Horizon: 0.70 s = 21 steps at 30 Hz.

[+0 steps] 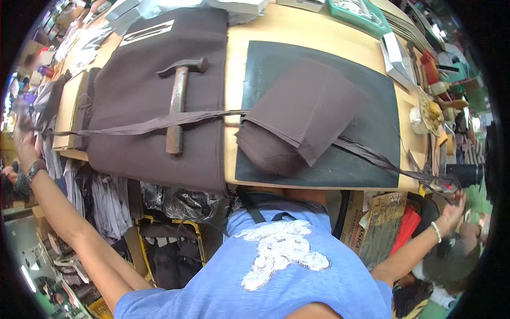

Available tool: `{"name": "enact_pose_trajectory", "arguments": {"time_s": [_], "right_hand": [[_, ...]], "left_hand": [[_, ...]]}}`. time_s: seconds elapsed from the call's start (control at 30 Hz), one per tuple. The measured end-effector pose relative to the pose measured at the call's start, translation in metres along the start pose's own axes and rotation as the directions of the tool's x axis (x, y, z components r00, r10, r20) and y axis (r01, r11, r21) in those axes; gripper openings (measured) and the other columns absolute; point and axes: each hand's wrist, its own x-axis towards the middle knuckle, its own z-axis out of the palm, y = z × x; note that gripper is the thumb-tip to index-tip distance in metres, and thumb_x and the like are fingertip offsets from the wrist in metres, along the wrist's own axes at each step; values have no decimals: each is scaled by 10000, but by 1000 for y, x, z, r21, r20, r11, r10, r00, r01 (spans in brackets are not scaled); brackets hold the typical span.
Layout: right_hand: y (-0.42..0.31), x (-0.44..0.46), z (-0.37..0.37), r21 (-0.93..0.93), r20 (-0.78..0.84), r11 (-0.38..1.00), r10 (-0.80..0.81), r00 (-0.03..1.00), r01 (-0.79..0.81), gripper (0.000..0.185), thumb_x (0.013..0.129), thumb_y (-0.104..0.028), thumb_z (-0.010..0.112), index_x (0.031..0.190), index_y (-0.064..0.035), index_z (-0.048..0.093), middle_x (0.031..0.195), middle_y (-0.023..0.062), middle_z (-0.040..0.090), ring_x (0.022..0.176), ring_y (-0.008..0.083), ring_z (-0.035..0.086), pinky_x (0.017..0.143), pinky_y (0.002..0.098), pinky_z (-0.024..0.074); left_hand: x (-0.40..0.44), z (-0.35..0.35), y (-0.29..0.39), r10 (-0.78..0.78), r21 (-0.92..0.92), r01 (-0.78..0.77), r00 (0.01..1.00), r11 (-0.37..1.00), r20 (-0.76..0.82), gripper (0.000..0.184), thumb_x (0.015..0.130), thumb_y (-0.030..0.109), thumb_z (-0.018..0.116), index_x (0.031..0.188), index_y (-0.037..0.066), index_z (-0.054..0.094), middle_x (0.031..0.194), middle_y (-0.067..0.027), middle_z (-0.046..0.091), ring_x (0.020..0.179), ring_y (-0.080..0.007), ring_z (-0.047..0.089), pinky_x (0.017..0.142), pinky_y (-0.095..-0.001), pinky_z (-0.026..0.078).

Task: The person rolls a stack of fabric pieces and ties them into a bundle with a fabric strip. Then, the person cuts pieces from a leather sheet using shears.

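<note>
A long, frayed dark brown fabric strip [151, 125] is stretched across the table. My left hand [24, 142], at the far left with the arm spread wide, is closed at one end of it, the fingers small and blurred. At the far right my right hand [452, 211] pinches the other end. Between them, the strip's middle is hidden by a folded stack of brown cloth [308, 109] on a black mat [372, 111]. To the left, the strip crosses the handle of a hammer [179, 98], which lies on a larger folded brown cloth [127, 80].
A green tray [361, 13] and white boxes [396, 58] stand along the back of the table [276, 26]. A round container [418, 119] sits at the right edge. Hanging cloths [109, 204] and cardboard [380, 226] are below the table. Other people are partly visible at both sides.
</note>
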Motion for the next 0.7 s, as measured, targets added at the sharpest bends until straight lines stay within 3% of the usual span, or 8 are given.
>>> {"name": "enact_pose_trajectory", "arguments": {"time_s": [0.07, 0.17, 0.2, 0.23, 0.33, 0.43, 0.63, 0.7], "right_hand": [[-24, -68, 101, 40, 249, 991, 112, 962, -126, 323, 901, -53, 413, 1217, -2, 450, 1058, 88, 553, 863, 148, 533, 697, 262, 456], [-62, -172, 241, 75, 476, 962, 198, 857, -264, 452, 849, -9, 426, 1300, -15, 388, 1272, 120, 460, 1048, 162, 529, 767, 239, 467], [-66, -186, 262, -1, 603, 984, 144, 785, -180, 474, 834, 6, 412, 1306, -2, 373, 1306, 126, 425, 1082, 170, 517, 788, 242, 466], [-68, -197, 279, -62, 718, 995, 101, 689, -82, 495, 819, 22, 398, 1313, 10, 358, 1340, 132, 391, 1115, 177, 506, 810, 245, 466], [-65, -243, 338, -252, 740, 935, 21, 673, 248, 540, 777, 82, 391, 1308, -13, 386, 1269, 164, 469, 1016, 181, 570, 772, 252, 484], [-56, -257, 376, -308, 849, 824, 12, 528, 477, 538, 777, 127, 373, 1302, 9, 383, 1234, 164, 504, 990, 173, 581, 793, 251, 469], [-34, -276, 411, -189, 844, 944, 16, 535, 271, 500, 805, 71, 469, 1295, 27, 376, 1170, 158, 548, 889, 175, 609, 786, 252, 471], [-30, -278, 410, -219, 806, 955, 62, 588, 199, 330, 796, -9, 568, 1120, 43, 532, 975, 128, 623, 771, 151, 615, 711, 253, 481]], "left_hand": [[-26, 121, 68, -8, -442, 28, 999, 896, 46, 350, 841, 48, 562, 1183, 1, 508, 1027, -54, 604, 892, -106, 559, 759, -222, 461], [-118, 262, 150, 98, -495, -3, 981, 869, 167, 306, 819, -21, 533, 1124, -14, 526, 1125, -80, 568, 980, -110, 530, 855, -221, 422], [-155, 300, 181, 195, -353, -84, 936, 932, 294, 298, 813, -17, 524, 1111, -17, 539, 1112, -71, 571, 943, -103, 535, 843, -220, 428], [-185, 329, 191, 176, -501, 45, 907, 865, 384, 299, 812, 15, 529, 1108, -15, 552, 1092, -58, 587, 896, -92, 544, 832, -201, 428], [-248, 391, 218, 383, -456, -98, 711, 884, 590, 245, 830, 89, 551, 1060, 38, 620, 1060, -54, 612, 833, -78, 578, 727, -217, 486], [-276, 422, 215, 297, -314, -59, 522, 948, 800, 242, 849, 109, 554, 1065, 18, 614, 941, -44, 631, 809, -49, 554, 698, -173, 447], [-303, 440, 204, 307, -344, -71, 641, 936, 704, 210, 850, 27, 530, 1038, -10, 617, 881, -40, 623, 760, -74, 576, 638, -175, 442], [-309, 432, 205, 285, -363, -31, 683, 931, 672, 212, 856, 13, 513, 1039, -8, 616, 901, -46, 618, 748, -73, 574, 629, -176, 439]]}}
